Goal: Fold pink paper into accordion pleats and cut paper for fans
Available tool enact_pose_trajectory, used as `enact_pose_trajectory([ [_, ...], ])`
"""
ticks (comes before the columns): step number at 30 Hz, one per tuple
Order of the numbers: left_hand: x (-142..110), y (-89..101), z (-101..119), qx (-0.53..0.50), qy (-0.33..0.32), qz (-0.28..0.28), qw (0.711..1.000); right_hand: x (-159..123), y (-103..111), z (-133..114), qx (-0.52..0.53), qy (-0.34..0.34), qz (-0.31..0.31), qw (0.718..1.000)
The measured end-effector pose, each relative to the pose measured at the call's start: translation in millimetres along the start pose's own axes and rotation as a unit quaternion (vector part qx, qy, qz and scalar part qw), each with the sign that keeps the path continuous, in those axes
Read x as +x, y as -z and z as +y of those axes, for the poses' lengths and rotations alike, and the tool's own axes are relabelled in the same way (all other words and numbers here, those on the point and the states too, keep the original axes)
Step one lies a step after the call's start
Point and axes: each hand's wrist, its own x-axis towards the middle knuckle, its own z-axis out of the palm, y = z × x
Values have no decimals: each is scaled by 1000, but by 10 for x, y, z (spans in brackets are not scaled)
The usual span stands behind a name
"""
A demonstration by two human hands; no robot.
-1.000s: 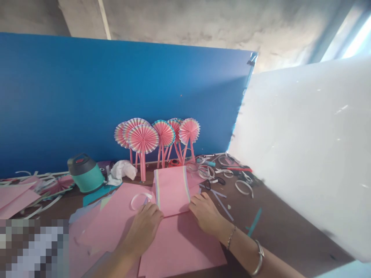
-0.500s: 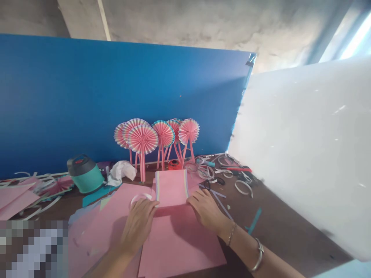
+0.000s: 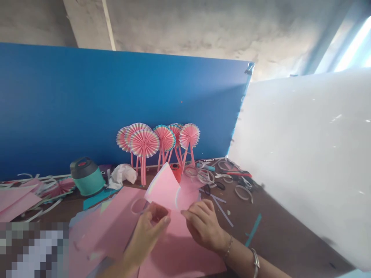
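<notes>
Pink paper [image 3: 164, 188], brown tabletop [image 3: 278, 235], blue panel [image 3: 116, 108]

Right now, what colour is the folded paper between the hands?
The paper is pink with pale striped edges, shown best in the head view.

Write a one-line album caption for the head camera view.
Left hand pinches a striped-edged pink paper sheet, right hand beside it, pink paper fans on sticks behind.

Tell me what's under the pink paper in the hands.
Under the pink paper lies a bigger pink sheet. The left hand and right hand cover part of that sheet, so what lies beneath them can't be seen.
</notes>
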Motion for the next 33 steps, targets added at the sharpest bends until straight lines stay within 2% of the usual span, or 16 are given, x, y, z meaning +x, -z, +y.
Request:
enact_pose_trajectory([
  [2,-19,-80,69,-39,25,23,999,-34,-29,-37,-12,43,-7,999],
  [5,-8,-143,72,-58,29,73,995,-58,-49,-50,-19,74,-19,997],
  [8,29,-131,29,-52,-3,116,992,-33,-39,-31,-1,71,-65,995],
  [11,65,-19,58,3,-62,202,977,-2,-28,15,19,32,-98,995],
  [13,77,104,131,60,-131,287,947,-10,-35,58,21,2,-76,997],
  [14,78,169,173,95,-184,326,922,-25,-41,81,20,-10,-53,998],
  [15,75,227,213,144,-256,355,887,-48,-47,102,19,-18,-25,999],
  [16,70,273,243,205,-331,360,848,-74,-51,120,18,-19,6,1000],
  [18,58,306,257,330,-442,314,773,-128,-46,143,15,-6,67,998],
  [19,55,289,233,382,-469,271,749,-148,-38,146,11,8,93,996],
  [20,55,251,188,420,-477,235,736,-159,-28,144,3,23,110,994],
  [22,67,128,45,478,-447,156,740,-154,-14,130,-20,41,109,993],
  [24,87,-16,-131,521,-417,67,742,-120,-27,116,-40,39,50,997],
  [27,108,-185,-347,563,-370,-4,739,-85,-118,134,-46,7,-91,995],
  [29,106,-241,-415,576,-338,-48,742,-106,-202,178,-47,-11,-167,985],
  [33,85,-244,-422,585,-283,-136,748,-205,-304,268,-48,-15,-279,959],
])
